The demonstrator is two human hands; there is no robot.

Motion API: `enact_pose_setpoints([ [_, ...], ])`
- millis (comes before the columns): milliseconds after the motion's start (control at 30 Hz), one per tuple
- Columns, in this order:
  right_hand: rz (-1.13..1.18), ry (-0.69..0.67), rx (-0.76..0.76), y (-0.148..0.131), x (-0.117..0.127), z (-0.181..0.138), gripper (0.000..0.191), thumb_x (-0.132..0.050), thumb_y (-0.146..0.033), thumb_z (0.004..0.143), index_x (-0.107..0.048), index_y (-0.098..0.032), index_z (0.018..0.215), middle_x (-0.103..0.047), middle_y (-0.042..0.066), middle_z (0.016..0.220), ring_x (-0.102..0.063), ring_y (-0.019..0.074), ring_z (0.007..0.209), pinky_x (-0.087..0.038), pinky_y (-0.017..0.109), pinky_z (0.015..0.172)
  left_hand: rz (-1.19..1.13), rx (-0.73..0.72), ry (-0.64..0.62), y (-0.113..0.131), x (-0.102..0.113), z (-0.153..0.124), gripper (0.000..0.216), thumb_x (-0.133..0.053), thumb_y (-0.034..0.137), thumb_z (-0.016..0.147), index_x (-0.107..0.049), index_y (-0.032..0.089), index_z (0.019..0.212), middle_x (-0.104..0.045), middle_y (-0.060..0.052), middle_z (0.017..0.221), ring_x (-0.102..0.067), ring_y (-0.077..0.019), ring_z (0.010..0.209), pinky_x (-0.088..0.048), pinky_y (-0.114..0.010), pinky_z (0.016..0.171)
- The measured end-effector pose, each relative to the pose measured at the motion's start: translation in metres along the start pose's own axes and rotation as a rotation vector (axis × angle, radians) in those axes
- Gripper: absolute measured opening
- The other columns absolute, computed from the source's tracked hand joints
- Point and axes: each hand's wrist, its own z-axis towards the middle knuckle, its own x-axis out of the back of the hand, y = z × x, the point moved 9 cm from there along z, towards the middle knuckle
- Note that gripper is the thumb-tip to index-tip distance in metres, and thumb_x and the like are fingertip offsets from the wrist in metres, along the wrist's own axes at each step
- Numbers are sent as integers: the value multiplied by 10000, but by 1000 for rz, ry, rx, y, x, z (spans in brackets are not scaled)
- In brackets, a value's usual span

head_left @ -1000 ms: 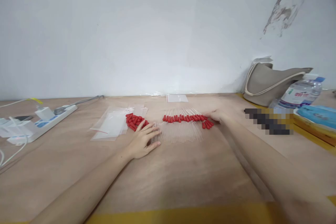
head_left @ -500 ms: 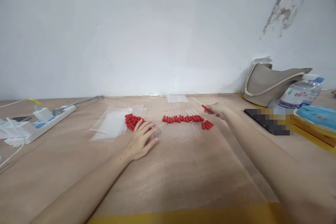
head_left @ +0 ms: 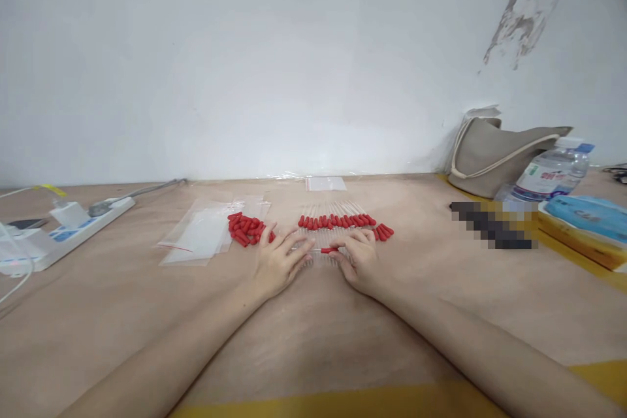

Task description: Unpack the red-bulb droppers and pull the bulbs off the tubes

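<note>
A dropper with a red bulb (head_left: 326,250) and a thin clear tube lies level between my hands. My right hand (head_left: 361,260) pinches the bulb end. On the other side, my left hand (head_left: 280,262) has its thumb and fingers closed around the tube end, partly hiding it. Behind my hands, a row of red-bulbed droppers (head_left: 336,221) has tubes pointing to the wall. Loose clear tubes (head_left: 321,235) lie under and between my hands. A pile of red bulbs (head_left: 245,230) is beside my left fingertips, and a few more red bulbs (head_left: 384,232) are beyond my right hand.
Clear plastic bags (head_left: 196,235) lie left of the pile, and a small bag (head_left: 326,183) is by the wall. A power strip (head_left: 88,232) stands far left. To the right are a grey bag (head_left: 499,157), a water bottle (head_left: 551,173) and a blue packet (head_left: 590,215).
My right hand has brought a dropper from the back right to the middle, turning it level. My left hand has shifted slightly right and closed on its tube.
</note>
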Motion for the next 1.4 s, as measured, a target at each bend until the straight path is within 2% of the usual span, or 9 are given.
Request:
enact_pose_setpoints([
  [100,-26,-36,25,-2,-5,1,129,-483,-249,839,-585,-194,894,-650,9,778,-524,136,761,-277,317,774,-23,-9,-9,7,-1,1,185,-455,219,858,-616,237,949,-664,-1,779,-579,-178,866,-209,-480,985],
  [167,-72,-52,57,-5,-8,0,191,-516,-297,820,-584,-203,972,-652,21,833,-524,150,819,-264,335,811,-23,-6,-10,8,-1,2,175,-451,213,858,-620,223,902,-654,3,733,-581,-168,821,-232,-469,966],
  [233,-125,-55,106,-9,-11,0,234,-552,-348,796,-594,-230,994,-652,17,854,-520,157,841,-244,352,840,-25,-5,-9,9,-1,2,170,-454,216,855,-620,223,891,-650,3,724,-577,-168,819,-241,-463,958],
  [367,-185,-51,159,-14,-14,1,143,-555,-333,800,-628,-277,909,-648,-19,756,-507,137,774,-219,366,842,-34,-13,-2,10,-2,1,173,-447,214,855,-616,226,888,-647,4,722,-570,-165,816,-234,-461,963],
  [533,-184,-82,178,-17,-16,1,125,-521,-316,819,-632,-258,805,-619,-33,659,-482,126,752,-177,384,896,-45,-15,-59,11,-5,0,190,-430,221,857,-619,221,829,-629,2,676,-561,-172,821,-211,-479,974],
  [800,-235,-31,258,-24,-9,-5,111,-519,-298,818,-620,-287,863,-610,-59,623,-485,121,733,-144,417,945,-110,17,-97,9,0,-2,197,-435,226,848,-624,226,794,-605,18,617,-552,-163,816,-187,-478,977],
  [1200,-233,44,329,-32,3,-12,221,-554,-238,807,-596,-411,937,-653,-114,715,-558,90,707,-228,370,891,-350,106,-216,4,-6,-9,276,-372,263,884,-615,214,763,-593,13,614,-529,-163,826,-166,-466,971],
  [1300,-210,-28,375,-31,1,-15,293,-538,-202,812,-579,-443,973,-656,-129,755,-573,77,720,-292,320,803,-379,83,-240,6,-6,-10,271,-375,246,883,-594,207,729,-577,19,598,-515,-161,826,-194,-451,957],
  [1400,-227,25,374,-26,13,-15,294,-540,-186,811,-590,-438,956,-656,-126,740,-569,75,690,-302,311,761,-382,104,-227,-6,-5,-14,300,-354,245,888,-560,194,676,-564,11,604,-506,-160,793,-263,-424,912],
])
